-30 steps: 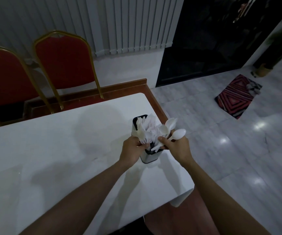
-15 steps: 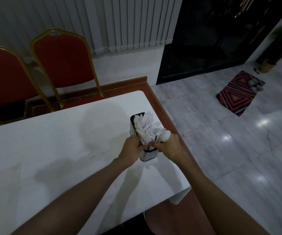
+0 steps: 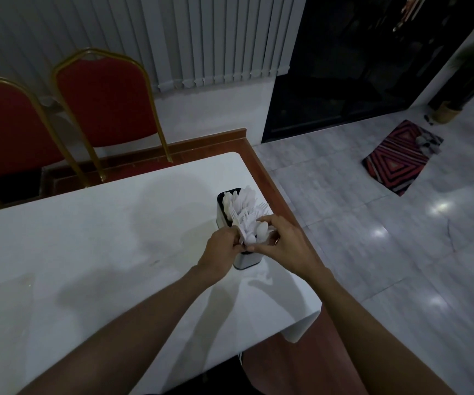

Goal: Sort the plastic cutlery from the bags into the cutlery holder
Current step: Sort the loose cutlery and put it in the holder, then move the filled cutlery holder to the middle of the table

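A metal cutlery holder point(image 3: 247, 260) with a black rim stands near the right end of the white table point(image 3: 87, 238). It is packed with white plastic cutlery point(image 3: 244, 208): forks and knives at the back, spoons point(image 3: 261, 231) at the near side. My left hand point(image 3: 221, 248) grips the holder's near left side, fingers touching the cutlery. My right hand point(image 3: 285, 243) reaches over the near right side, fingers pinched around the spoons standing in the holder. No bags are visible.
Two red chairs with gold frames point(image 3: 102, 104) stand behind the table. The table's right edge and corner point(image 3: 301, 323) lie close to the holder. A striped rug point(image 3: 398, 158) lies on the tiled floor at right.
My right hand has lowered the spoons it held out to the right down into the holder's near compartment. Left hand stayed on the holder.
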